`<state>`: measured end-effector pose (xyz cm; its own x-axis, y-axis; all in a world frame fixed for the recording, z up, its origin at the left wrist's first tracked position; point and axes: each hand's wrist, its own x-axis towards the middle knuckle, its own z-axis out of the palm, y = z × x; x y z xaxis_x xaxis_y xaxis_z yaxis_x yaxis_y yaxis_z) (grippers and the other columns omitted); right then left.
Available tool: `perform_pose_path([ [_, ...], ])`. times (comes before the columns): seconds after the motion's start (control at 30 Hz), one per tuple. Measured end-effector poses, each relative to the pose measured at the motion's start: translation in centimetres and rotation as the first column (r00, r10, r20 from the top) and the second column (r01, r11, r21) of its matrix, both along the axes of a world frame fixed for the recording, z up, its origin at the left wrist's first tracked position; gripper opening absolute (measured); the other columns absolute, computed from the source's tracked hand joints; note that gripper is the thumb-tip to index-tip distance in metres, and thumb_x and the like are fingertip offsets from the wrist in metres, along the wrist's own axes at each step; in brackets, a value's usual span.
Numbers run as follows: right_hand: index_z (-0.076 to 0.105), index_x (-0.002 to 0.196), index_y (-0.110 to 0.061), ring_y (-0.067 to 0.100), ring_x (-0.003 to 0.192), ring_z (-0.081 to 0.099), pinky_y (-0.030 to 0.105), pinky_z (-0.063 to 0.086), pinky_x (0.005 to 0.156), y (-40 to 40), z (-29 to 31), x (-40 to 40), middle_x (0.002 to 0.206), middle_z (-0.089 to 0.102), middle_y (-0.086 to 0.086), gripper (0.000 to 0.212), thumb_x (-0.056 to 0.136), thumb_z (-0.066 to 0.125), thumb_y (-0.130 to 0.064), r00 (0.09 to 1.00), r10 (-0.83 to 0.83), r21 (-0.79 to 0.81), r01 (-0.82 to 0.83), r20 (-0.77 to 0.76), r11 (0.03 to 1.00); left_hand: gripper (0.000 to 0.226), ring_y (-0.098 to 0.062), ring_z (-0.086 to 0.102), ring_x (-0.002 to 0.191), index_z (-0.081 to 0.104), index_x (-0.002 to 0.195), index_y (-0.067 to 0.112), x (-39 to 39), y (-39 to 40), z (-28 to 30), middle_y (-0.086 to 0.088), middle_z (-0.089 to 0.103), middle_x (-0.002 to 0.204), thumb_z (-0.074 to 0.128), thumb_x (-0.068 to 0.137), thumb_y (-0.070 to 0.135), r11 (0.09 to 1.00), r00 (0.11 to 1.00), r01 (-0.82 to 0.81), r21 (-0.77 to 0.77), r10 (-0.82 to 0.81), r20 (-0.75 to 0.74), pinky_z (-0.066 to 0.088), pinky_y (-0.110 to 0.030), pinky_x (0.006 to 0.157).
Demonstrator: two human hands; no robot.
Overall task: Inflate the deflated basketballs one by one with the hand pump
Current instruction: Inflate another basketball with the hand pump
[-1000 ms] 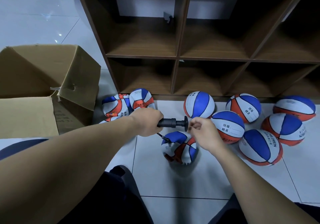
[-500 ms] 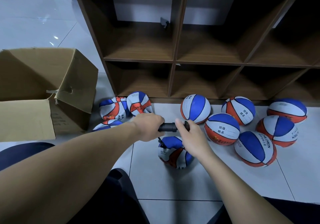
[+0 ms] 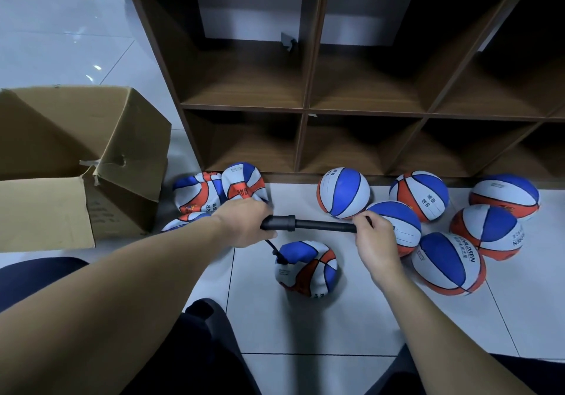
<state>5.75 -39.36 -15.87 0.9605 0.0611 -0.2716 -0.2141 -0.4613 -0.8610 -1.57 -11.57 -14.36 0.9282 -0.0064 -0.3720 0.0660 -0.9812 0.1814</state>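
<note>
Head view, looking down at a white tiled floor in front of a brown cubby shelf [image 3: 305,110]. My left hand [image 3: 244,222] is wrapped around the black barrel of the hand pump [image 3: 305,225], held level above the floor. My right hand [image 3: 374,235] pinches the pump's handle end, with the thin piston rod drawn out between the two hands. A short black hose [image 3: 275,249] drops from the barrel into the top of a deflated basketball [image 3: 307,267], which sits crumpled on the tile just below the pump, red, white and blue, its skin dented and folded.

To the right lie six round, full basketballs [image 3: 448,264], clustered near the shelf's foot. To the left, beside an open cardboard box [image 3: 76,165], lie flat basketballs [image 3: 220,188], some partly hidden by my left arm.

I judge the limp ball to be light and soft; it will shift or tip if the hose is tugged, so the barrel should stay steady over the valve. The needle joint looks the fragile point. The pump is stiff plastic; barrel and handle are the right places to hold.
</note>
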Motion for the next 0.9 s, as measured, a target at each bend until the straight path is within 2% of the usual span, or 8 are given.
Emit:
perform_pose_path([
  [0.17,0.039,0.069,-0.007,0.020,0.061,0.034,0.039,0.032,0.059,1.6,0.0,-1.5,0.061,0.038,0.003,0.034,0.096,0.057,-0.016,0.993,-0.053,-0.046,0.059,0.108,0.997,0.024,-0.012,0.055,0.069,0.054,0.089,0.034,0.1,-0.8,0.6,0.011,0.057,0.075,0.060,0.105,0.050,0.997,0.998,0.056,0.049,-0.058,0.039,0.034,-0.029,0.056],
  [0.27,0.036,0.071,-0.002,0.021,0.062,0.032,0.040,0.030,0.058,3.0,0.5,-2.0,0.063,0.036,0.006,0.035,0.096,0.055,-0.017,0.990,-0.022,-0.068,0.032,0.141,0.997,0.025,-0.014,0.056,0.069,0.051,0.083,0.034,0.3,-1.5,0.7,0.009,0.058,0.075,0.060,0.104,0.045,0.998,0.995,0.059,0.030,-0.061,0.080,0.040,-0.033,0.060],
  [0.37,0.035,0.070,-0.007,0.021,0.062,0.031,0.041,0.029,0.056,4.2,1.4,-2.5,0.063,0.034,0.004,0.037,0.098,0.054,-0.020,0.983,0.041,-0.107,-0.022,0.180,0.994,0.021,-0.018,0.061,0.072,0.055,0.086,0.032,0.4,-1.9,0.8,0.006,0.062,0.077,0.060,0.103,0.043,0.999,0.994,0.048,0.002,-0.048,0.100,0.049,-0.035,0.064],
  [0.47,0.038,0.071,-0.010,0.021,0.061,0.036,0.040,0.032,0.056,5.0,1.4,-3.0,0.062,0.039,0.002,0.036,0.100,0.053,-0.026,0.987,0.066,-0.119,-0.049,0.143,0.992,0.022,-0.022,0.064,0.073,0.057,0.086,0.031,0.5,-2.4,0.9,0.006,0.062,0.076,0.059,0.103,0.045,0.998,0.991,0.056,0.014,-0.057,0.121,0.049,-0.035,0.063],
  [0.57,0.044,0.073,-0.010,0.022,0.063,0.043,0.040,0.035,0.057,5.4,0.9,-3.5,0.063,0.047,0.002,0.036,0.104,0.050,-0.029,0.988,0.087,-0.131,-0.070,0.127,0.989,0.020,-0.022,0.064,0.073,0.060,0.090,0.031,0.6,-3.0,0.8,0.007,0.063,0.076,0.059,0.103,0.046,0.996,0.990,0.085,0.013,-0.086,0.112,0.056,-0.039,0.068],
  [0.7,0.053,0.077,-0.014,0.022,0.067,0.054,0.039,0.043,0.059,5.5,0.3,-4.3,0.068,0.056,0.003,0.038,0.108,0.047,-0.034,0.985,0.100,-0.141,-0.080,0.139,0.987,0.023,-0.022,0.063,0.074,0.060,0.090,0.031,0.5,-4.0,0.6,0.006,0.063,0.078,0.059,0.104,0.049,0.995,0.990,0.099,-0.001,-0.098,0.097,0.053,-0.037,0.067],
  [0.77,0.052,0.077,-0.015,0.020,0.065,0.052,0.038,0.041,0.059,5.5,0.4,-4.2,0.068,0.054,0.001,0.038,0.108,0.047,-0.035,0.986,0.105,-0.127,-0.088,0.134,0.988,0.025,-0.021,0.063,0.074,0.061,0.089,0.030,0.6,-4.2,0.5,0.006,0.063,0.077,0.060,0.104,0.050,0.995,0.991,0.095,-0.014,-0.093,0.096,0.053,-0.037,0.067],
  [0.9,0.047,0.075,-0.012,0.014,0.060,0.039,0.035,0.036,0.060,5.1,0.8,-3.6,0.064,0.042,-0.004,0.042,0.106,0.056,-0.038,0.993,0.087,0.018,-0.089,0.082,0.996,0.025,-0.019,0.063,0.072,0.060,0.085,0.030,1.1,-3.8,0.8,0.007,0.062,0.074,0.062,0.101,0.049,0.997,0.992,0.075,-0.026,-0.072,0.106,0.050,-0.034,0.062],
])
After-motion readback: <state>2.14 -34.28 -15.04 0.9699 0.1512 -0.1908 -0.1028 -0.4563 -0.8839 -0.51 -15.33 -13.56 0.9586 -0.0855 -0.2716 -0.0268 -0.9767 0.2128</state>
